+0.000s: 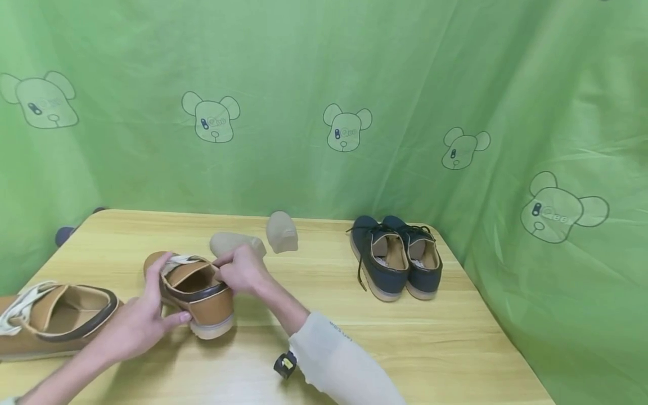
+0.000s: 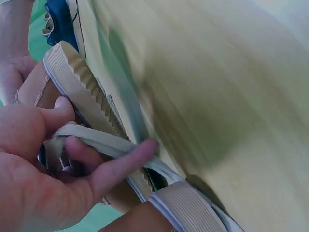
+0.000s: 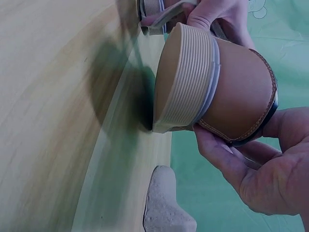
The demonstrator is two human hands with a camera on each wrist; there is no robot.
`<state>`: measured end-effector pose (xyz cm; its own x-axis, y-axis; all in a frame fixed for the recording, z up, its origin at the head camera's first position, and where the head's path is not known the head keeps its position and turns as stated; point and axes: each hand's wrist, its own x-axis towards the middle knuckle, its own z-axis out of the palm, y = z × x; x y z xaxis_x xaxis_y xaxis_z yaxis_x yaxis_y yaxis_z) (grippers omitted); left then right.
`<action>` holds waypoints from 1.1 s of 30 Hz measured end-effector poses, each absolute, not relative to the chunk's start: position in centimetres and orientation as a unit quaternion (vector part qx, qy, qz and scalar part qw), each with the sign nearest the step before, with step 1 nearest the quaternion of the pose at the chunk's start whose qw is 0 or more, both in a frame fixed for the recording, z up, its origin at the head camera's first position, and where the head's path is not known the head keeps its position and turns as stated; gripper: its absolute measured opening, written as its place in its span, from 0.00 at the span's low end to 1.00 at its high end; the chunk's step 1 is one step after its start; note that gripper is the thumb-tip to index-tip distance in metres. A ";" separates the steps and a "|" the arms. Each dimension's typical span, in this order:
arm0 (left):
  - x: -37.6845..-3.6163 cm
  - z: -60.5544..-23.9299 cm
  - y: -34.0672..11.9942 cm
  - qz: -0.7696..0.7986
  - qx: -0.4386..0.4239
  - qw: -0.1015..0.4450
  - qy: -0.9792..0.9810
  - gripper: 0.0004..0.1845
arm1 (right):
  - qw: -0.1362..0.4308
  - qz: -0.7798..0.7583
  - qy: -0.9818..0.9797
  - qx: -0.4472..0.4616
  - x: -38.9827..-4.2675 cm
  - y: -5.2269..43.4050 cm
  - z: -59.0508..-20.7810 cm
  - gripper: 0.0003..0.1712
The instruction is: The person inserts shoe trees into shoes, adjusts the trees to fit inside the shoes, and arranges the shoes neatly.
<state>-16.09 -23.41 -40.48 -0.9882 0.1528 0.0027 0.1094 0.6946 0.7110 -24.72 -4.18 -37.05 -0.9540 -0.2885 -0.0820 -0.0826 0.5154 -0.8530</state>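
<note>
A tan leather shoe [image 1: 210, 306] with a dark collar is raised and tilted over the wooden table, its heel toward me. My left hand [image 1: 134, 326] holds it from the left, with the thumb by the heel and the fingers along the upper. In the left wrist view a pale lace [image 2: 108, 141] loops across the fingers. My right hand [image 1: 243, 270] pinches the collar on the opposite side, some fingertips hidden inside the opening. In the right wrist view, the ribbed heel edge [image 3: 190, 82] stands off the tabletop. The matching tan shoe [image 1: 50, 306] sits at far left.
Two grey molded shoe inserts, one upright [image 1: 282, 232] and one on its side [image 1: 228, 243], lie at the back of the table [image 1: 324, 315]. A pair of navy lace-up shoes [image 1: 387, 278] stands at right. Green curtains [image 1: 283, 67] enclose the back and sides.
</note>
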 end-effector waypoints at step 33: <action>-18.2 -34.7 -20.6 0.524 0.067 0.140 0.837 0.55 | 0.076 -0.548 0.827 -0.102 -24.9 0.8 -35.2 0.24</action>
